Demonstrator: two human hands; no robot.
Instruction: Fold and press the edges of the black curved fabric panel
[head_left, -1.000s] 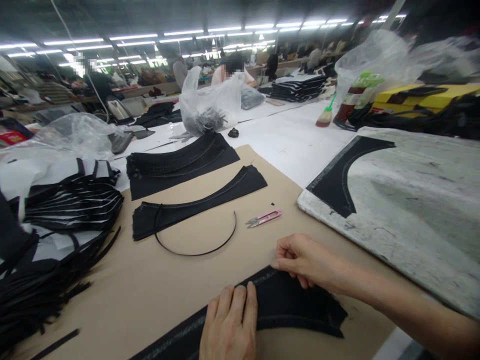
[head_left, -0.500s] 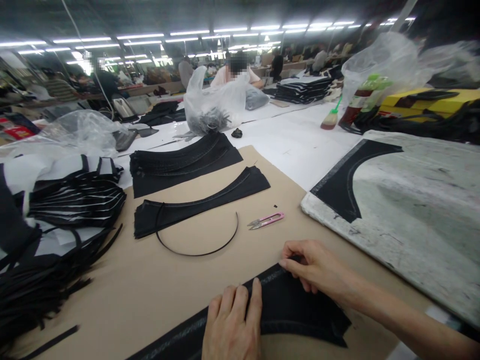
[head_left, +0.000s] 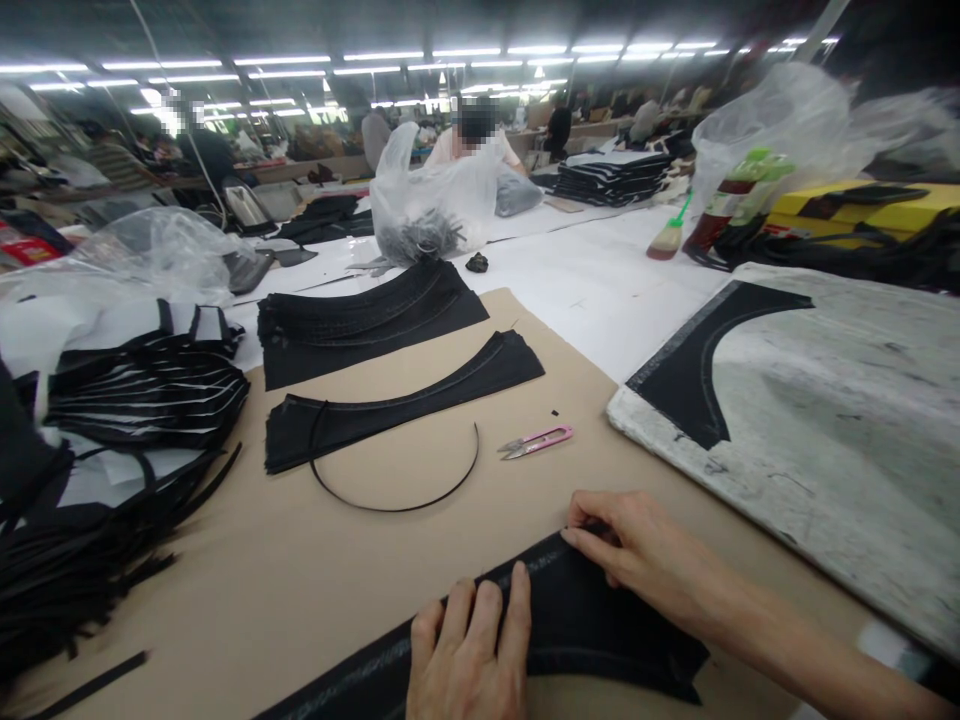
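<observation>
A curved black fabric piece lies on the tan board in front of me, with a greyish band along its straight upper edge. My left hand rests on it, fingers laid over the fabric and pressing it down. At the upper edge, my right hand pinches the fabric between thumb and forefinger; its other fingers are curled and partly hidden. Beyond the hands are pink-handled thread snips and a thin black strip bent in an arc. One end of that strip rests on another curved black piece.
Stacked black pieces lie farther back. On the right, a pale stained slab bears one black piece. Bundled black strips fill the left. A plastic bag and a glue bottle stand behind; a person sits across the table.
The view has shifted slightly. Both hands stay on the fabric in nearly the same places, and the right hand's lower fingers have curled in a little more.
</observation>
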